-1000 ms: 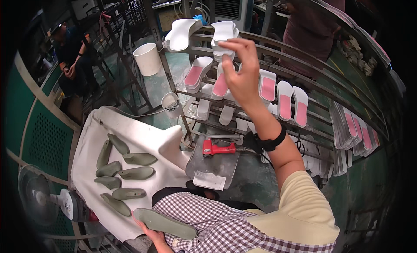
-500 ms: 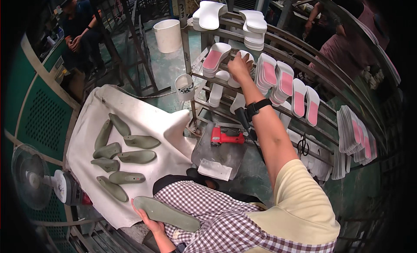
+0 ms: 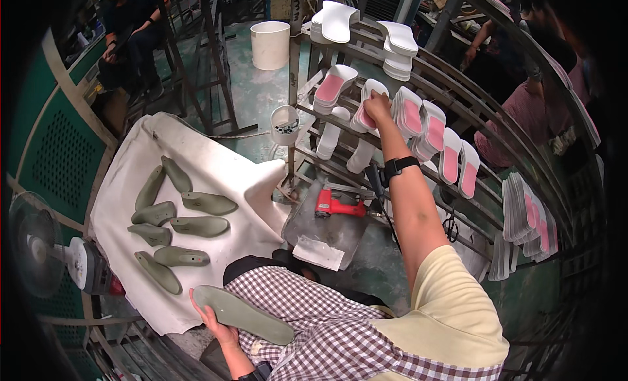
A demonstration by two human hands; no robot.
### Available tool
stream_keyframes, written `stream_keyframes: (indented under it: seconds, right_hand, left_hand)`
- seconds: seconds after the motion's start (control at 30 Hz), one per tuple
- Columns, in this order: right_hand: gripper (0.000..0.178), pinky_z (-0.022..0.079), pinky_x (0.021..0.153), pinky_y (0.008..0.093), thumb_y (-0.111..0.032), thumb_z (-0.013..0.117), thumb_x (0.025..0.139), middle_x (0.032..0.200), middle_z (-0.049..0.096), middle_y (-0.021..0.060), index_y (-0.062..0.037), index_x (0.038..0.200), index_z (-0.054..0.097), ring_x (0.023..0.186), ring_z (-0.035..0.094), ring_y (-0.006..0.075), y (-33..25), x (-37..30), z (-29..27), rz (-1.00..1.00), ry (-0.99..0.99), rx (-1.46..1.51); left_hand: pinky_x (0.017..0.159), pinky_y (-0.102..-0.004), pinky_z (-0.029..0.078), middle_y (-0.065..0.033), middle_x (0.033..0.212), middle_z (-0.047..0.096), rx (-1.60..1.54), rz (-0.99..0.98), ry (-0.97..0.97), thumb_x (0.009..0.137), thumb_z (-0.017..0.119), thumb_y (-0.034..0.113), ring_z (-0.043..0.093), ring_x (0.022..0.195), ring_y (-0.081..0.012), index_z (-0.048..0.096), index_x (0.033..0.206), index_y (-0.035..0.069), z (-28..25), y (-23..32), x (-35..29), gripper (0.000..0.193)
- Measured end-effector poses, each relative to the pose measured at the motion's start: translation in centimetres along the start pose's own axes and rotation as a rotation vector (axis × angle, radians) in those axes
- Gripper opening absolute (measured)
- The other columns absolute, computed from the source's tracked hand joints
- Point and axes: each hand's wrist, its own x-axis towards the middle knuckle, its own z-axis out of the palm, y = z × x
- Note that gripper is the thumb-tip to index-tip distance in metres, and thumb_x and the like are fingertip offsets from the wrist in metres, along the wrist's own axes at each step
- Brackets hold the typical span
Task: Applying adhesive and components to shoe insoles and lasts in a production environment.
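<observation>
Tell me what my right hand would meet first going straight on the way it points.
Most likely the insole stack right by your right hand: the two overlap in this view, though whether they touch yet is hard to tell, since depth is unclear.

The power tool [image 3: 337,205] lies on a plate [image 3: 356,232], with a paper sheet [image 3: 318,253] just before it. Left of the tool stands the table [image 3: 209,148], eight shoe lasts [image 3: 199,226] on it, and farther left a fan [image 3: 40,250]. Before the tool and to its left, the left hand [image 3: 221,327] holds another last [image 3: 245,315]. Behind it to the left come one bucket [image 3: 282,136] and, farther back, a second bucket [image 3: 270,47]. Behind it, reaching rightward, runs a rack [image 3: 294,73] bearing insole stacks [image 3: 329,90], the right hand [image 3: 377,107] at one.
</observation>
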Motion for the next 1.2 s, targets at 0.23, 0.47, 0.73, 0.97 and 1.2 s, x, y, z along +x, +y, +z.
stream_keyframes:
  seconds: [0.23,0.47,0.73,0.97,1.2]
  right_hand:
    - [0.051,0.037,0.107,0.0585,-0.032,0.062,0.083,0.131,0.056,0.0319,-0.0017,0.124,0.064,0.129,0.049,0.0455,0.6,1.2,0.8,0.133,-0.037,0.127]
    - [0.047,0.044,0.102,0.0559,-0.034,0.055,0.085,0.124,0.065,0.0269,0.0003,0.113,0.07,0.121,0.058,0.0445,0.4,2.0,0.0,0.047,0.024,0.062]
    - [0.034,0.052,0.086,0.0443,-0.021,0.056,0.077,0.103,0.07,0.0248,-0.0026,0.101,0.072,0.096,0.068,0.0393,0.6,1.9,-2.1,-0.008,-0.035,0.173]
    - [0.028,0.053,0.076,0.0429,-0.019,0.06,0.076,0.093,0.071,0.0245,-0.0038,0.095,0.072,0.086,0.069,0.0391,0.2,2.2,-2.3,-0.024,-0.131,0.252]
    - [0.037,0.054,0.077,0.0407,-0.033,0.063,0.077,0.096,0.076,0.0155,-0.007,0.1,0.076,0.087,0.074,0.0299,5.2,8.5,-4.0,-0.02,-0.474,0.102]
  left_hand:
    - [0.097,-0.0379,0.052,-0.0107,0.145,0.044,-0.024,0.015,-0.002,0.105,0.051,0.031,0.057,0.116,-0.024,0.024,0.158,0.023,-0.1,-0.3,0.1,0.061]
    - [0.095,-0.0378,0.053,-0.0116,0.14,0.048,-0.043,0.024,-0.046,0.104,0.053,0.029,0.058,0.114,-0.0244,0.024,0.158,0.024,-0.1,-0.2,-0.3,0.062]
    - [0.094,-0.0374,0.052,-0.0124,0.135,0.049,-0.082,0.02,-0.003,0.099,0.06,0.025,0.058,0.112,-0.024,0.022,0.158,0.019,0.0,-0.4,0.1,0.07]
    - [0.095,-0.038,0.052,-0.0125,0.137,0.047,-0.057,0.031,0.005,0.098,0.059,0.021,0.057,0.113,-0.0249,0.022,0.158,0.018,-1.5,-0.1,-0.7,0.072]
    - [0.104,-0.0378,0.045,-0.0126,0.141,0.046,-0.037,-0.007,-0.012,0.095,0.065,0.018,0.05,0.126,-0.0256,0.022,0.158,0.019,-0.2,0.2,0.0,0.076]
